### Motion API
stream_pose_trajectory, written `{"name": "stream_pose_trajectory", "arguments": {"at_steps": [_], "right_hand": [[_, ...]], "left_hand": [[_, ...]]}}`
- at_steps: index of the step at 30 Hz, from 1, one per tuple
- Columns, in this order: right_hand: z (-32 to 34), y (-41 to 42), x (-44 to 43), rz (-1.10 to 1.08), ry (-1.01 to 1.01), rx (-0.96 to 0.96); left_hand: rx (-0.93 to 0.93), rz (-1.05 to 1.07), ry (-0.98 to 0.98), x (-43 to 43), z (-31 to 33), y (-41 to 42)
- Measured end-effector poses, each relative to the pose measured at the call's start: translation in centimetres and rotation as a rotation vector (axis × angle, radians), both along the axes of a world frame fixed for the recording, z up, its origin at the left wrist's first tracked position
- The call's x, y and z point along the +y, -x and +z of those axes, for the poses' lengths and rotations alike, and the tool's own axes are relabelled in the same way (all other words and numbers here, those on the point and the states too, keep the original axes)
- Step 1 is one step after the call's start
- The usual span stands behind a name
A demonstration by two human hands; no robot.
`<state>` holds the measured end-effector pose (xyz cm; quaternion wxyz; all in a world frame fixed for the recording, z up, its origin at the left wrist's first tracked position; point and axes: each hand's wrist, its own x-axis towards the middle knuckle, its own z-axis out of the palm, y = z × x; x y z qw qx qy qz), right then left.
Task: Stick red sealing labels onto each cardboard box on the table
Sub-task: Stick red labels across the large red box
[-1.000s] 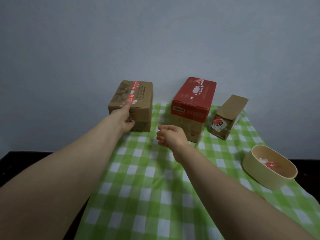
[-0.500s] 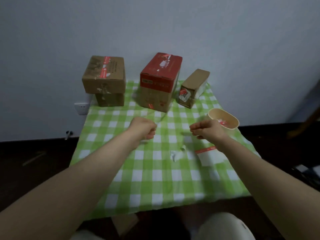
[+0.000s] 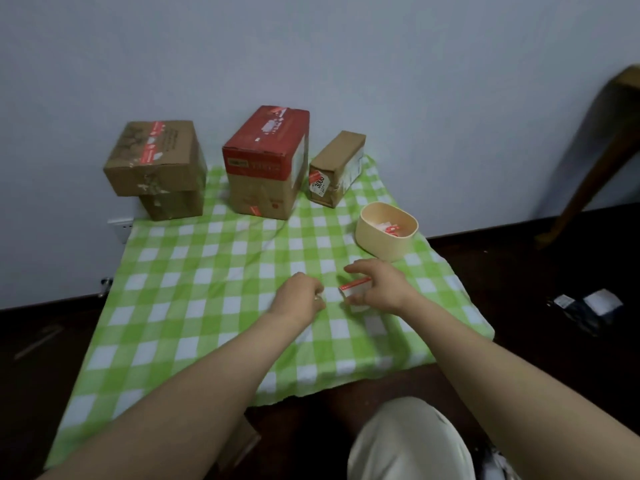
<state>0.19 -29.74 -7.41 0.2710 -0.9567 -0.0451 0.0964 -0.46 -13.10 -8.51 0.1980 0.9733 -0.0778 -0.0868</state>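
Labels, red and white, are what this job needs, and one label sheet (image 3: 355, 289) lies on the green checked cloth (image 3: 194, 271) over the desk, right under the right hand (image 3: 382, 289). That hand has its grip half wide, thumb and fingers curved around the sheet and touching it, but I cannot tell if it has lifted it. The left hand (image 3: 301, 299) sits just beside it with its grip pinched small; something tiny may be in it, too blurry to tell. More labels sit in the tan tub (image 3: 386, 233) near the right edge. At the back stand the stacked brown boxes (image 3: 156, 168), the red-topped box (image 3: 265, 161) and the small tilted box (image 3: 337, 168); all show some red bits already. To do this step well, I think one hand should hold the sheet flat while the other peels a corner slowly, so the sticker does not curl or stick to itself. Then carry it by the edge, lay it over a box flap seam, and rub it down.
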Motion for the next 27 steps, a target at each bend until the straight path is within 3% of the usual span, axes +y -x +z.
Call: {"name": "stream_pose_trajectory", "arguments": {"at_steps": [3, 9, 14, 19, 22, 25, 27], "right_hand": [[0.1, -0.2, 0.3, -0.041, -0.248, -0.018], [2.2, -0.4, 1.0, -0.094, -0.839, 0.132], [4.3, -2.3, -0.2, -0.241, -0.970, -0.026], [6.1, -4.9, -2.4, -0.413, -1.012, -0.120], [5.6, -7.3, -3.9, -0.515, -0.756, -0.191], [5.0, -8.7, -5.2, -0.423, -0.123, -0.189], [4.9, -9.3, -5.3, -0.330, 0.133, -0.082]], "left_hand": [[-0.026, 0.118, 0.192, -0.3, 0.1, -0.2], [0.147, 0.358, 0.939, -2.0, 3.8, -2.0], [0.217, 0.370, 1.155, -4.0, 7.2, -3.7], [0.268, 0.322, 1.229, -5.8, 9.8, -5.7], [0.241, 0.281, 1.191, -6.1, 10.6, -7.3], [0.202, 0.319, 1.130, -5.4, 10.2, -8.5], [0.183, 0.369, 1.119, -4.6, 9.7, -9.2]]}}
